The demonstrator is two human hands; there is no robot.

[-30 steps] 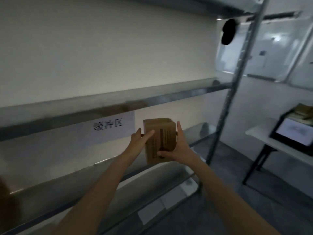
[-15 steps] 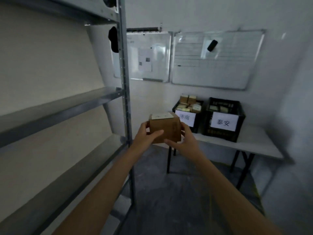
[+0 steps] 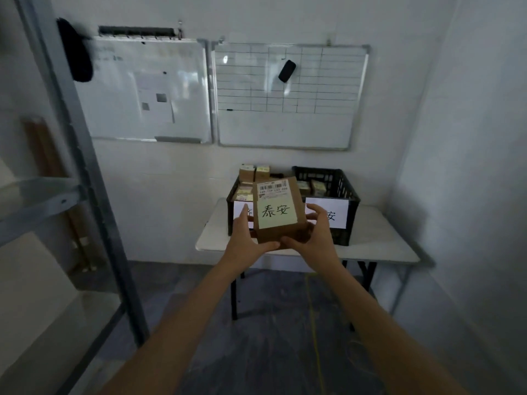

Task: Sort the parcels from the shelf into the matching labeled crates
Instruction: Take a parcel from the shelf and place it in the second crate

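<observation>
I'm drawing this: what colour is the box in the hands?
The box is brown, with a pale yellow label; head view shows it.

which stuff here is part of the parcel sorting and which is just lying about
Job: parcel marked 泰安, held in left hand and right hand; left crate and right crate on the table; shelf.
Lying about: plain whiteboard, gridded whiteboard, eraser, black object above the shelf.

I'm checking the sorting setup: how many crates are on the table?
2. The left crate sits on the table, partly hidden behind the held parcel; the right crate stands beside it. No others show.
</observation>
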